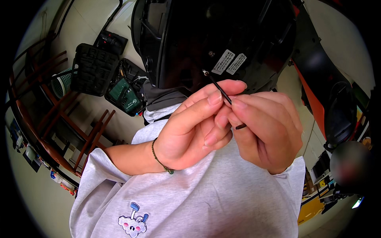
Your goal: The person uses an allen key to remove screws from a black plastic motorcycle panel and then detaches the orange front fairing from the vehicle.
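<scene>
Both hands hold a thin black rod (217, 86), like a hex key, with a small silver piece on its upper tip; my fingers cover part of it. My left hand (190, 131), wearing a braided bracelet, has its thumb against the rod and fingers curled. My right hand (268, 131) pinches it, and a short dark end shows below those fingertips. Just beyond the fingers lies a large glossy black molded panel (178, 47) with two white labels and a small round fitting.
Left on the tiled floor are a black tool case (94, 68), a green-and-black kit (124, 96), a mesh basket (59, 86) and brown chairs (75, 139). A red-and-black piece (321, 99) stands at the right, above yellow items (309, 208). My grey shirt fills the lower middle.
</scene>
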`<state>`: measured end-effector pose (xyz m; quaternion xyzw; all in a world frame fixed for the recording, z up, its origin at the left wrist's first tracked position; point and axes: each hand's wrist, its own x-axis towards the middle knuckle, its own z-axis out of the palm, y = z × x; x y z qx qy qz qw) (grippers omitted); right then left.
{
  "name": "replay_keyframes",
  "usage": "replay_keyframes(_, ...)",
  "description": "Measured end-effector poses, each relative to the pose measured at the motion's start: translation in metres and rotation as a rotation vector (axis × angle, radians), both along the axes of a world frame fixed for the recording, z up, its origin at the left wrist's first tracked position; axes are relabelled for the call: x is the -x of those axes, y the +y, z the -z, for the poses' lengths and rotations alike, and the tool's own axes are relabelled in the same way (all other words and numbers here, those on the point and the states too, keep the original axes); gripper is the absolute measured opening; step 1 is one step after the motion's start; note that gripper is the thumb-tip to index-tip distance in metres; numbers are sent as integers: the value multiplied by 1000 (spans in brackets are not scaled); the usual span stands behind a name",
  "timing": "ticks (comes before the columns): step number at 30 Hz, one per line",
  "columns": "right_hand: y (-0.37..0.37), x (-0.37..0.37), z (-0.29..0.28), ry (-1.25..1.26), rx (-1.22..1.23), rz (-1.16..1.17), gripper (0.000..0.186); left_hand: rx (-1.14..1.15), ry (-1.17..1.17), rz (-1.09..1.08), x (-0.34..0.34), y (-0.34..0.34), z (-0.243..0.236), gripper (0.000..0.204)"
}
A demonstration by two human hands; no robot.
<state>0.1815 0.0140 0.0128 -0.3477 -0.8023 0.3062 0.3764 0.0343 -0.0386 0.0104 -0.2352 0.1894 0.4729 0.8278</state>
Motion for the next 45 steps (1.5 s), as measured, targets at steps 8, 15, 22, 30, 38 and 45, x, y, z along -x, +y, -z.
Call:
replay_keyframes(8,0,0,-2,-32,-1,-2,27,-30,-49,-54,-3,1,2,28)
replay_keyframes(15,6,1,-6,-69,62,-64,27,-12,-10,-50,-3,1,0,27)
replay_keyframes(22,5,-4,-3,90,112,39,33,12,8,-66,-4,2,0,27)
replay_keyframes(30,12,-8,-3,41,-75,-17,26,53,-17,-83,-5,2,-2,29)
replay_keyframes(38,5,1,-11,43,48,33,22,-70,-4,-58,-9,6,-2,32)
replay_keyframes(45,15,-1,-8,57,-125,-84,28,-44,-33,-57,-9,7,1,30)
